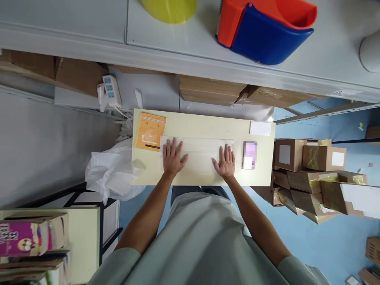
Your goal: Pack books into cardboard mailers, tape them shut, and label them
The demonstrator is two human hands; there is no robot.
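A pale, thin sheet [198,155], whose exact material I cannot make out, lies flat across the middle of the cream table [204,126]. My left hand [172,157] rests palm down on its left end, fingers spread. On the right end, my right hand [225,161] lies flat too, with the thumb held apart. Close to my left hand is an orange book [151,132], its lower right corner by the sheet. Right of my right hand sits a phone-shaped thing [249,154], blurred by pixels. A small white card [260,128] is at the far right corner.
Beyond the table is a grey shelf [178,51] bearing a red and blue holder [264,33] and a yellow round object [170,8]. A power strip [112,91] is at back left. White plastic bags [111,170] hang left; cardboard boxes [314,174] are stacked right.
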